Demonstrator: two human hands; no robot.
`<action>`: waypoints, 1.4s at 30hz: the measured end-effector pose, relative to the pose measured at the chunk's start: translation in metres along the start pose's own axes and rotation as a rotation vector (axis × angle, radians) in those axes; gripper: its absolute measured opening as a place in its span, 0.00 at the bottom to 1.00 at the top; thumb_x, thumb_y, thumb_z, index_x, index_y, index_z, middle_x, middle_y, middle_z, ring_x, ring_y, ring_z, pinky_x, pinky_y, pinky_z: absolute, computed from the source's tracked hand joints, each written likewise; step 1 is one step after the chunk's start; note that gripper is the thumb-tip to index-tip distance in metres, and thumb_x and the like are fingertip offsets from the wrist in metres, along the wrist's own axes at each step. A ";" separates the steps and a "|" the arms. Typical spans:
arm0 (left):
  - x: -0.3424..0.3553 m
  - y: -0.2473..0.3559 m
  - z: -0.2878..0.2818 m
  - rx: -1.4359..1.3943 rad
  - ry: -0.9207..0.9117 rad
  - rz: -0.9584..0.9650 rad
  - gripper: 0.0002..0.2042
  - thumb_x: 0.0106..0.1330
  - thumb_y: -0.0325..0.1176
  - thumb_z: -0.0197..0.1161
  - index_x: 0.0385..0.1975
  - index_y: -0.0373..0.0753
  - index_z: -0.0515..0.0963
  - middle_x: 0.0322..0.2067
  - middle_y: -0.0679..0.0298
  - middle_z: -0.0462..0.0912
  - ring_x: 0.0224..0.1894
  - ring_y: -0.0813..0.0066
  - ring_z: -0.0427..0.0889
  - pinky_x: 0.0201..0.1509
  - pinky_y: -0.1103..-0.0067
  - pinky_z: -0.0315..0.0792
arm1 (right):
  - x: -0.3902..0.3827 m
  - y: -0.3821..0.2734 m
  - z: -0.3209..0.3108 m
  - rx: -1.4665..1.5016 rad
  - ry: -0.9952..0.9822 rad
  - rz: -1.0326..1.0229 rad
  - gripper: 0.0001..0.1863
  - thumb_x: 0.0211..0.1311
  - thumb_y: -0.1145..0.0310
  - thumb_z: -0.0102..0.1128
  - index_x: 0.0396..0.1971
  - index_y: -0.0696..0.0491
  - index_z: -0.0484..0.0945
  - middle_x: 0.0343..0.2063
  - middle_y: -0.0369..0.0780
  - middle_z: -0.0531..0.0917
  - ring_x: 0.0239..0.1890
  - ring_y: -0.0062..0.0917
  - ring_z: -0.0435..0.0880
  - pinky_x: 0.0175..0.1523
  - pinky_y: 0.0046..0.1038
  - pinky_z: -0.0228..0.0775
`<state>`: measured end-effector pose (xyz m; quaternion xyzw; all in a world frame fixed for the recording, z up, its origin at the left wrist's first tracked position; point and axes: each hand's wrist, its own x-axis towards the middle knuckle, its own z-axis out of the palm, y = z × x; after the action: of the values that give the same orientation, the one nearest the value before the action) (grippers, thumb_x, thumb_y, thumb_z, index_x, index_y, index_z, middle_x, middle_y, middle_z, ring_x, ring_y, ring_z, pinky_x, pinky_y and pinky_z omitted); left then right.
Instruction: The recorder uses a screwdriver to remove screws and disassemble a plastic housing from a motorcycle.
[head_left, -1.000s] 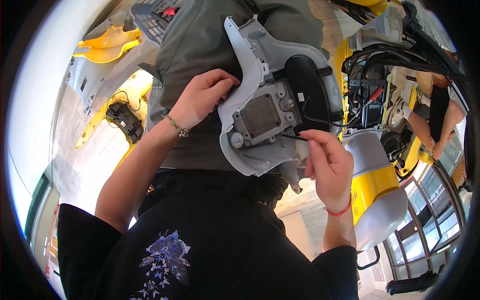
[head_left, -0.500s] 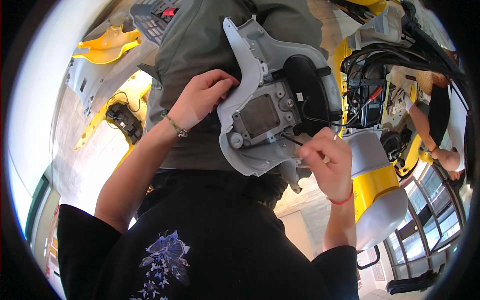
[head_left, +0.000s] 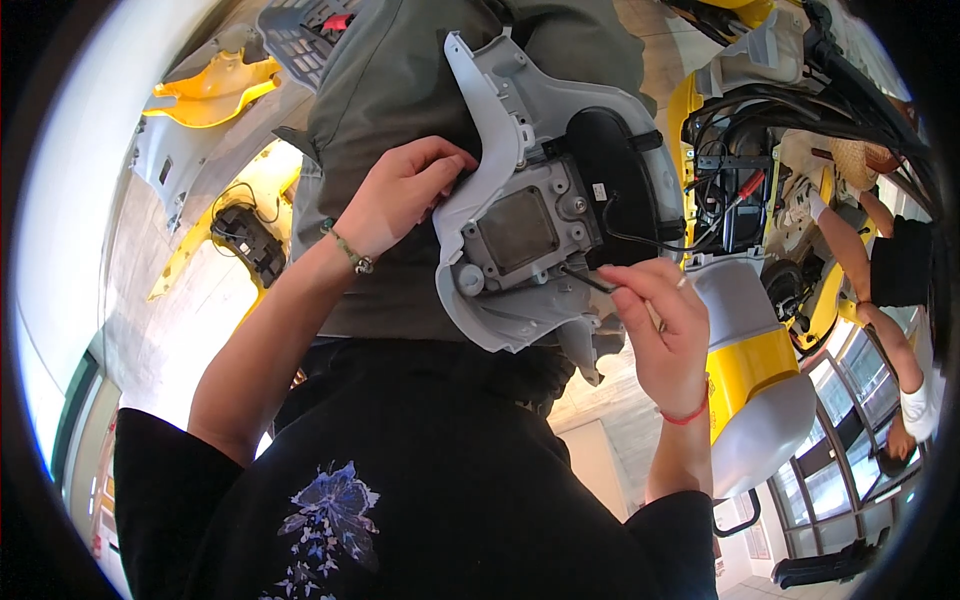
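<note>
A grey plastic panel [head_left: 481,120] rests on my lap, inner side up, with a square module [head_left: 516,230] mounted in it and a black oblong part [head_left: 605,150] with a cable beside that. My left hand [head_left: 410,195] is closed on the panel's left edge, its fingertips partly hidden by it. My right hand [head_left: 662,330] pinches a thin black rod tool [head_left: 586,279], whose tip meets the module's lower right corner.
Yellow and grey body panels [head_left: 205,85] lie at left beside a grey basket [head_left: 300,35]. At right stand a partly stripped yellow scooter [head_left: 750,370], black cables [head_left: 780,100] and another person [head_left: 890,270], bending among the parts.
My right hand has shifted slightly around the rod, fingers rising and then settling near the tip again. My left hand stays put. The other person at right has moved lower in view.
</note>
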<state>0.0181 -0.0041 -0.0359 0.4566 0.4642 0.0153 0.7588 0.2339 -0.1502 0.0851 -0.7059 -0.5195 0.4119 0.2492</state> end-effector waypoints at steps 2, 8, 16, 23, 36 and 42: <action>0.001 -0.002 0.000 -0.006 0.010 0.014 0.12 0.64 0.36 0.51 0.38 0.38 0.77 0.21 0.73 0.69 0.21 0.90 0.64 0.21 0.89 0.61 | 0.000 0.000 -0.002 -0.133 0.006 -0.042 0.13 0.57 0.78 0.55 0.43 0.57 0.76 0.21 0.37 0.76 0.27 0.21 0.77 0.30 0.18 0.65; -0.001 0.002 0.001 -0.005 0.018 0.015 0.11 0.64 0.37 0.51 0.38 0.38 0.78 0.20 0.73 0.69 0.20 0.90 0.64 0.21 0.89 0.61 | -0.001 -0.016 0.003 -0.070 0.004 0.231 0.12 0.56 0.79 0.53 0.42 0.57 0.76 0.17 0.37 0.74 0.20 0.19 0.74 0.26 0.19 0.63; 0.000 -0.001 0.000 0.012 0.023 0.018 0.12 0.64 0.37 0.51 0.38 0.38 0.77 0.21 0.74 0.69 0.20 0.90 0.64 0.22 0.89 0.61 | 0.001 -0.004 -0.009 0.383 -0.183 0.216 0.12 0.56 0.79 0.53 0.42 0.58 0.76 0.25 0.37 0.75 0.26 0.17 0.74 0.30 0.18 0.64; -0.002 0.005 0.001 -0.003 0.006 -0.003 0.11 0.64 0.36 0.51 0.38 0.38 0.77 0.21 0.74 0.69 0.21 0.90 0.64 0.22 0.89 0.61 | 0.004 0.006 -0.005 -0.088 -0.063 -0.007 0.12 0.55 0.78 0.57 0.40 0.57 0.76 0.22 0.35 0.74 0.24 0.17 0.73 0.28 0.18 0.62; -0.001 0.002 0.001 0.017 0.016 0.015 0.11 0.64 0.36 0.51 0.38 0.38 0.77 0.20 0.74 0.69 0.21 0.90 0.64 0.22 0.89 0.61 | -0.002 -0.002 -0.006 0.133 -0.097 0.179 0.13 0.54 0.78 0.59 0.41 0.57 0.76 0.26 0.39 0.77 0.30 0.24 0.76 0.34 0.23 0.67; 0.000 0.001 0.000 -0.004 0.006 0.019 0.11 0.64 0.36 0.51 0.38 0.38 0.77 0.21 0.74 0.69 0.20 0.90 0.64 0.22 0.89 0.61 | -0.001 0.002 -0.003 -0.342 0.028 -0.138 0.11 0.54 0.77 0.59 0.39 0.57 0.77 0.21 0.40 0.77 0.23 0.30 0.74 0.29 0.23 0.64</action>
<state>0.0189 -0.0037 -0.0348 0.4595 0.4621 0.0247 0.7581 0.2369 -0.1519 0.0857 -0.7064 -0.6257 0.2895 0.1604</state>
